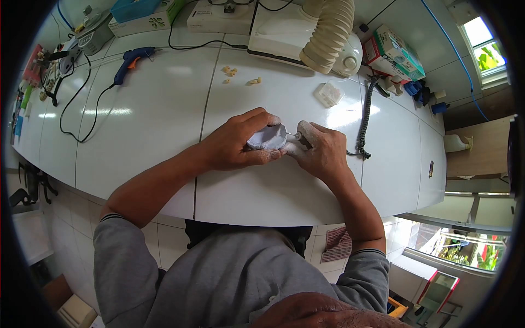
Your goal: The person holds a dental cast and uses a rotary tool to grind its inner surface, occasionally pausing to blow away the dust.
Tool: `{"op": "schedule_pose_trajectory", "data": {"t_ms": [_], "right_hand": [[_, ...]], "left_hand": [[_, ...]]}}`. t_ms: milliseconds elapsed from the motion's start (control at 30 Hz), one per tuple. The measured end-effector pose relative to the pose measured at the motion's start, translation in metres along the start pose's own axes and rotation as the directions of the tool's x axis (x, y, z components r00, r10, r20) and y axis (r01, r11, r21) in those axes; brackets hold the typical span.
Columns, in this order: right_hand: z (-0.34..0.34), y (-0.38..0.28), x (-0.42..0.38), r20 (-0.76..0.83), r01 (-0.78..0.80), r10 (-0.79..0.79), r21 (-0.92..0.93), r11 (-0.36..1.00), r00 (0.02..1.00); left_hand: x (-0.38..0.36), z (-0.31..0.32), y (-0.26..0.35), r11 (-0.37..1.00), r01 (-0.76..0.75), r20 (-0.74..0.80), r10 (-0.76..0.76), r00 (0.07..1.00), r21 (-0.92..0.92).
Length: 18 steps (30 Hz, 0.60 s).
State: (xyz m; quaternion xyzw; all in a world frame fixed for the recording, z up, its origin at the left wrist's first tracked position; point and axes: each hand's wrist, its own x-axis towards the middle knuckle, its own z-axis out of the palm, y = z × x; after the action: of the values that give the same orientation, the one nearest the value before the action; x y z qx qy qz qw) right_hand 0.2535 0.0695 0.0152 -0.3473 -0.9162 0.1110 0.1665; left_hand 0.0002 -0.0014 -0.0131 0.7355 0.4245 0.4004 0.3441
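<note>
Where the left hand (232,143) grips, the pale piece (269,137) is hidden.

Left table part: a hand could pass over the glossy white table (147,128) between the left forearm (158,180) and the looped thin black cable (81,141) of the blue glue gun (131,61).
Middle: there is passage between the left hand (232,139) and the small cream-coloured pieces (231,71).
Far side: the white boxy machine (279,33) and its thick beige ribbed hose (328,38) block the way.
Right part: the black coiled cord (366,117) crosses the route beyond the right hand (324,147); the small translucent box (329,95) stands before it.
Far-left edge: crowded, it seems; details are too small.
</note>
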Motion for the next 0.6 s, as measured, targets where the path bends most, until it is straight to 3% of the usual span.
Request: {"op": "schedule_pose_trajectory", "data": {"t_ms": [600], "right_hand": [[0.003,0.0,-0.001,-0.022,0.029,-0.029,0.006,1.0,0.999]], "left_hand": [[0.001,-0.001,0.007,0.999,0.032,0.006,-0.031,0.999,-0.019]]}}
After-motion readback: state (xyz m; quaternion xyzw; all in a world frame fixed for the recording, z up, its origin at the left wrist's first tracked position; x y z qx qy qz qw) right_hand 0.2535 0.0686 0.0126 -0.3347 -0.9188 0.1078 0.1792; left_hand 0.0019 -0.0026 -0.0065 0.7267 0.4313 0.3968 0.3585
